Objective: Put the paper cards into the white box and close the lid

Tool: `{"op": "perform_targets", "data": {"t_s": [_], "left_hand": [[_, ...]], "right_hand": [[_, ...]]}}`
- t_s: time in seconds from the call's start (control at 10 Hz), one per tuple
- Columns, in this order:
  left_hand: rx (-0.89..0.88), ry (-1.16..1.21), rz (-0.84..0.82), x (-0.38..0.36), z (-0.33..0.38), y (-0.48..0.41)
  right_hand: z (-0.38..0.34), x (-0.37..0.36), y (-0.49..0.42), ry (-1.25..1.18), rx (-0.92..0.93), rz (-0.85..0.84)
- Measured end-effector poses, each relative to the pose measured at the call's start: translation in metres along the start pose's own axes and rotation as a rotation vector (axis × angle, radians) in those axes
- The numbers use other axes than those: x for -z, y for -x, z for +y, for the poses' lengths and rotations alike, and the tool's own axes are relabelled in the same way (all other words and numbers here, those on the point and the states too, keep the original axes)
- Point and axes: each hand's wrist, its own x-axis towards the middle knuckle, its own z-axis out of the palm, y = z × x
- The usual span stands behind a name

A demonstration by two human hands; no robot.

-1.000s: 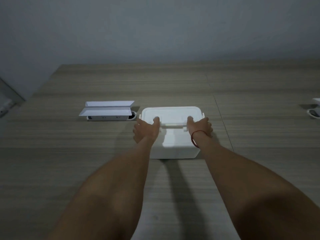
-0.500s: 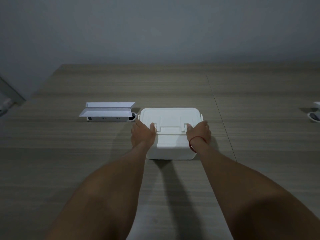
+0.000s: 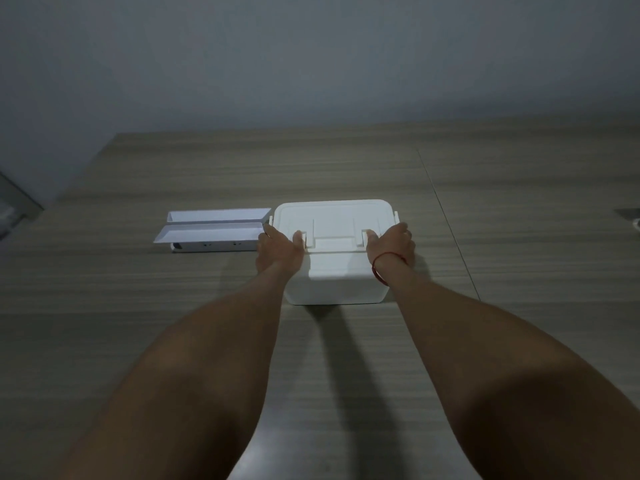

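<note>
Both hands [image 3: 280, 251] [image 3: 391, 245] flat, seemingly pressing lid [image 3: 334, 218]

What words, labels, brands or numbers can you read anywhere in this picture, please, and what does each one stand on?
None can be read.
White box and its lid: plain, no print visible.
White unit with raised flaps left of the box: small dark marks on its front face, too small and dim to tell whether they are text.
Wooden table and wall: no writing.
</note>
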Motion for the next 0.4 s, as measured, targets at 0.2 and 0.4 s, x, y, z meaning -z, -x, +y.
{"op": "perform_targets", "data": {"t_s": [0.2,0.4], "left_hand": [[0.006,0.054,-0.048,0.009,-0.018,0.034],[-0.062,0.101,-0.032,-0.006,-0.063,0.091]], "right_hand": [[0.018,0.015,0.027,-0.058,0.077,-0.074],[0.065,0.017,0.077,-0.088,0.151,-0.081]]}}
